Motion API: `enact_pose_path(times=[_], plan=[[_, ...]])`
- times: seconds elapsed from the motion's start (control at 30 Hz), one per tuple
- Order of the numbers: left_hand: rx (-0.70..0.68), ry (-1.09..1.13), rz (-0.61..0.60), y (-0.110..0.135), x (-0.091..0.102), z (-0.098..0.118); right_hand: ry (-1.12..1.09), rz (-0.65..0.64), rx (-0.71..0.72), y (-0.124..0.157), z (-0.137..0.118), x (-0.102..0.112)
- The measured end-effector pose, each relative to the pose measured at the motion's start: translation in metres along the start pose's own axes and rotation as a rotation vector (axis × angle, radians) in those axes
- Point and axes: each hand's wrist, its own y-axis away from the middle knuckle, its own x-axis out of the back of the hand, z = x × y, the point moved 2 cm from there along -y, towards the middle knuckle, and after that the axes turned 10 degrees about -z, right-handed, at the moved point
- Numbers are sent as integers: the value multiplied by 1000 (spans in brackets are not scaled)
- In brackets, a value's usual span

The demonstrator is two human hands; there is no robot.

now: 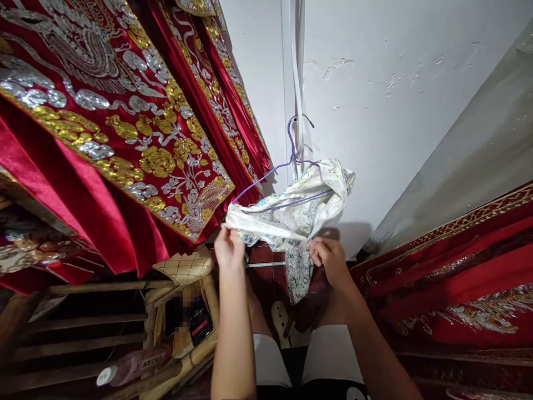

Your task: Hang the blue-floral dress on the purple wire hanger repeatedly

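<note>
Wall (395,83) stands pale and scuffed behind everything, and red embroidered cloth (158,161) hangs in front of it on the left. Bamboo furniture (191,361) is below that cloth.

Both forearms reach forward from the bottom edge. The left one is nearly straight, the right one angles inward, and the hands sit apart at about the same height. The left hand (229,247) pinches a corner of the white edge between thumb and fingertips; the right hand (331,256) has its fingers curled in, gripping the same edge.

The patterned garment (297,222) is between and above the hands, in front of the wall. Its long axis slants from the left hand up to the right, and one narrow part points down beside the right hand.

A purple hanger (293,158) runs into the garment, its hook upward. Lower left, a capped bottle (137,364) lies near a phone (200,321).
</note>
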Motion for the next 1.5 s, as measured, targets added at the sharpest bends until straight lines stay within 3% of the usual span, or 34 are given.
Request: enact_pose_path(times=[0.1, 0.2, 0.27, 0.33, 0.4, 0.5, 0.57, 0.63, 0.67, 0.73, 0.8, 0.83, 0.9, 0.97, 1.03, 1.13, 1.2, 1.3, 1.4, 1.5], plan=[[140, 52, 55, 19, 36, -42, -76, 80, -63, 27, 30, -11], [184, 71, 58, 34, 53, -69, -109, 84, -141, 52, 59, -4], [147, 55, -70, 39, 49, -72, -79, -20, -235, 62, 70, 8], [93, 11, -294, 44, 34, -67, -11, -129, -296, 65, 71, 21], [66, -51, -522, 54, 15, -60, 53, -116, -253, 61, 65, 29], [67, -238, -781, 82, -10, -55, 6, 13, -117, 48, 52, 25], [57, -507, -975, 103, -21, -56, -153, 16, -105, 38, 45, 11], [-7, -840, -1130, 119, -27, -55, -321, -68, -146, 28, 37, -4], [-57, -973, -1155, 122, -29, -53, -368, -150, -174, 23, 32, -12], [-138, -1096, -1089, 119, -28, -44, -377, -338, -217, 17, 19, -21], [-119, -1096, -1042, 108, -23, -35, -333, -507, -250, 13, 4, -23], [-65, -1104, -1074, 101, -19, -33, -286, -557, -249, 11, -5, -20], [100, -1197, -1227, 90, -9, -31, -128, -544, -177, 6, -24, -9], [257, -1389, -1344, 84, 5, -31, 105, -394, -7, -4, -47, 7], [317, -1621, -1338, 79, 19, -27, 312, -155, 196, -20, -69, 25], [238, -1885, -1203, 75, 27, -8, 489, 110, 378, -57, -83, 44], [145, -1990, -1094, 73, 24, 9, 522, 111, 397, -84, -74, 49], [6, -2119, -995, 67, 12, 31, 512, 42, 276, -108, -47, 51], [-42, -2169, -939, 53, 3, 42, 530, 60, 247, -100, -35, 58], [-104, -1910, -869, 39, -7, 50, 560, 108, 273, -78, -46, 70]])
